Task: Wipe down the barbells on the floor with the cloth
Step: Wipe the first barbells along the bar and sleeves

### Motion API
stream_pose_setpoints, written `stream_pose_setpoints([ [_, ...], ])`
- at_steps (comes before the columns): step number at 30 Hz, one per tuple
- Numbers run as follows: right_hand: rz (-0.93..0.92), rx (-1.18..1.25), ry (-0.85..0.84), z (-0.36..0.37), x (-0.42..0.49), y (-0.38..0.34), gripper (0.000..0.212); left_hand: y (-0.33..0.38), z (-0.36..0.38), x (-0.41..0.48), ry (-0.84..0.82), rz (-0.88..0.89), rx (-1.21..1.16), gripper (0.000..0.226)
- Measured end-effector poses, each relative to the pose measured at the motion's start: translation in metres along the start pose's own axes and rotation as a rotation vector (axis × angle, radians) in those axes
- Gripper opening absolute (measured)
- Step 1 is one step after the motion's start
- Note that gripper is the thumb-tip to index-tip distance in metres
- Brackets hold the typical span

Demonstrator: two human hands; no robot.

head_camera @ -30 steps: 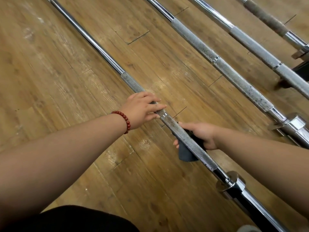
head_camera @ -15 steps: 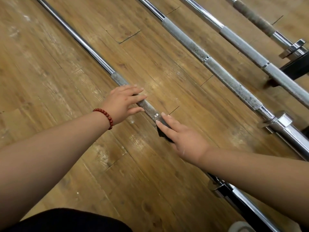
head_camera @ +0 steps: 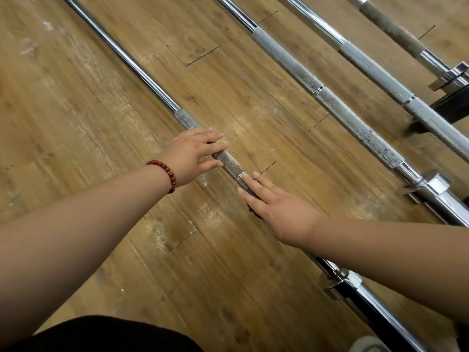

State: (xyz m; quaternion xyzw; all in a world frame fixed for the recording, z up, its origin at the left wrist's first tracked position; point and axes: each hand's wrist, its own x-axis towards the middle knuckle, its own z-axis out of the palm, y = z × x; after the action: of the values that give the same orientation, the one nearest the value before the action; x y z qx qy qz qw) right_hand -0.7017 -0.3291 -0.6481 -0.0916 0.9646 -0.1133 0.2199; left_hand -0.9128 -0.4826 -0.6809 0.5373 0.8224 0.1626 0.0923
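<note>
Head view: looks down at a wooden floor [head_camera: 88,128] w/ four barbells lying diagonally; both forearms reach in from the bottom.
Near barbell [head_camera: 142,72]: runs top left to bottom right. Smooth chrome shaft at the far end, rough knurled section under both hands, collar [head_camera: 342,278] lower right, partly behind the R forearm.
L hand [head_camera: 193,156]: palm down across the knurled part of the near barbell.
L grip: apart. Fingers are straight & spread over the bar, not wrapped round it.
R hand [head_camera: 281,212]: just down the bar from the L hand, close but not touching it. Palm down on the cloth & bar.
R grip: apart. Fingers are straight, pressing flat; thumb is hidden.
Cloth [head_camera: 254,213]: dark, on the near barbell, almost all under the R hand; only a sliver shows at the hand's left edge.
2nd barbell [head_camera: 330,102]: parallel, well apart to the right, grey knurling w/ dark specks.
3rd barbell [head_camera: 380,72]: further right, same angle.
4th barbell [head_camera: 396,31]: top right corner, browner grip section.
Bracelet [head_camera: 167,174]: red beads on the L wrist.
Dark object [head_camera: 454,102]: right edge, beside the 3rd barbell; can't tell what it is.
Bottom edge: black clothing [head_camera: 101,336].
</note>
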Motion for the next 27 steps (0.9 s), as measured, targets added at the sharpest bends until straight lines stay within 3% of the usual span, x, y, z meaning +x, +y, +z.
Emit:
stream_pose_setpoints([
  [5,0.111,-0.02,0.047,-0.006,0.017,-0.009,0.073,-0.001,0.0,0.0,0.001,0.014,0.013,0.041],
  [12,-0.089,-0.293,0.177,0.0,0.01,0.001,0.062,-0.004,0.0,0.0,-0.028,0.028,-0.006,0.042],
  [16,0.09,0.006,0.131,-0.027,0.057,-0.012,0.07,-0.016,-0.007,-0.001,-0.066,-0.035,0.112,0.053],
  [22,-0.01,0.009,0.285,0.008,0.033,-0.001,0.062,-0.021,-0.009,-0.003,-0.091,-0.057,0.114,0.051],
  [27,0.088,0.116,0.125,-0.017,0.062,-0.005,0.066,-0.022,-0.007,-0.002,-0.067,-0.063,0.074,0.054],
])
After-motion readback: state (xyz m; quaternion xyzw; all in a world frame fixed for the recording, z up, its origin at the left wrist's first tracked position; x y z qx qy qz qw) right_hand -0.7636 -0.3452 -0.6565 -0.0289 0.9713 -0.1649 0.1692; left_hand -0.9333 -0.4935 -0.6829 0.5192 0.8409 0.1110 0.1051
